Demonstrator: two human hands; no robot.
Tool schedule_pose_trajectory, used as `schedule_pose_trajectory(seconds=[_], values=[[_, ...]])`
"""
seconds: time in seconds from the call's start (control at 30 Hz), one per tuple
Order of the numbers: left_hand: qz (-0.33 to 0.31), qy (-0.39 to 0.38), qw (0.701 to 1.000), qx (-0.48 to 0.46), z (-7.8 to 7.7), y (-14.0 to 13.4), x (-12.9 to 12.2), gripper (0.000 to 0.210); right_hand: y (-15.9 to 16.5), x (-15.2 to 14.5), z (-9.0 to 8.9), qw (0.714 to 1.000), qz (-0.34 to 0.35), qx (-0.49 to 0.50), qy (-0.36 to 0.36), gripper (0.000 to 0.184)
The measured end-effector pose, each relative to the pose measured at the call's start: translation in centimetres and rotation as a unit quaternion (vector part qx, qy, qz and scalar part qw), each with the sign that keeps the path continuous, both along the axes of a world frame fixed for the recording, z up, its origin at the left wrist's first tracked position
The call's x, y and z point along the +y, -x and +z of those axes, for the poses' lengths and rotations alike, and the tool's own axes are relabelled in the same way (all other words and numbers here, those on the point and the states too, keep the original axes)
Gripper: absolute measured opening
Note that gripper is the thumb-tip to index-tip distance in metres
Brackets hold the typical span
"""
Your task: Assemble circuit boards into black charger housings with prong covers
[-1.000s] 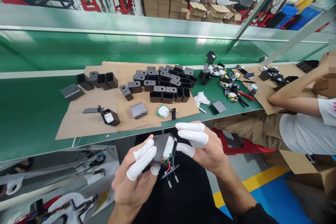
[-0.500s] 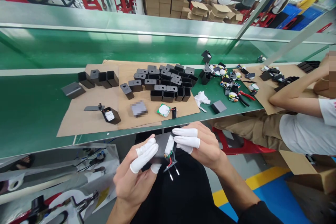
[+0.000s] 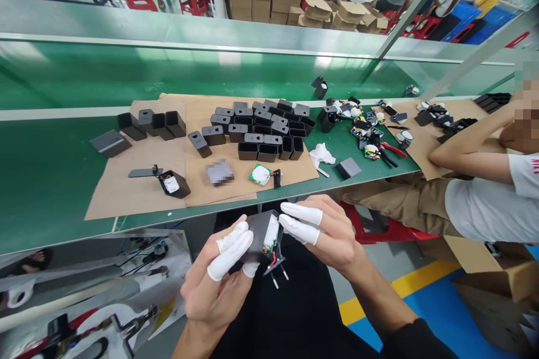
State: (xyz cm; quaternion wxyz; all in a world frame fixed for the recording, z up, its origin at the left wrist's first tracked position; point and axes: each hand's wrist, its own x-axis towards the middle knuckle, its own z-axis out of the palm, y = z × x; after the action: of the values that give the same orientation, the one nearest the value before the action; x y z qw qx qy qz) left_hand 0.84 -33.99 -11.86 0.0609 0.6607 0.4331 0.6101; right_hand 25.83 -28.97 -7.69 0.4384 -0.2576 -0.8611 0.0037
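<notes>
Apparently for access, the left hand [image 3: 219,277] clasps a black case [image 3: 257,230] over the lap [image 3: 303,308], its wired opening [image 3: 272,235] facing the right hand [image 3: 330,233], whose straightened fingers [image 3: 301,212] lie just beside it; I cannot tell if they pinch.

Black case [image 3: 257,235], open end to the right.
Held tilted in the left fingers [image 3: 229,258], it shows a white block [image 3: 272,230] inside; red wire [image 3: 273,259] emerges near a dark plate [image 3: 273,268] with two pins [image 3: 286,274], outside the open end.
</notes>
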Motion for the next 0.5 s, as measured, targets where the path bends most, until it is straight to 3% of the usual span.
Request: schedule_pose_trajectory(seconds=[0.1, 0.2, 0.33, 0.5], values=[[-0.016, -0.036, 0.999, 0.034, 0.6, -0.2, 0.4, 0.074, -0.2, 0.0, 0.1, 1.000, 0.003, -0.024, -0.009, 0.039], [-0.045, -0.029, 0.998, 0.033, 0.8, -0.2, 0.9, 0.080, -0.3, 0.5, 0.9, 0.998, 0.025, -0.036, 0.053, 0.033], [-0.069, -0.015, 0.997, 0.011, 0.2, -0.2, 1.2, 0.074, -0.6, 1.2, 2.0, 0.972, 0.071, 0.061, 0.216, 0.017], [-0.066, 0.007, 0.998, -0.008, -0.5, -0.6, 1.0, 0.065, -0.9, 1.1, 1.9, 0.958, 0.063, 0.125, 0.249, 0.025]])
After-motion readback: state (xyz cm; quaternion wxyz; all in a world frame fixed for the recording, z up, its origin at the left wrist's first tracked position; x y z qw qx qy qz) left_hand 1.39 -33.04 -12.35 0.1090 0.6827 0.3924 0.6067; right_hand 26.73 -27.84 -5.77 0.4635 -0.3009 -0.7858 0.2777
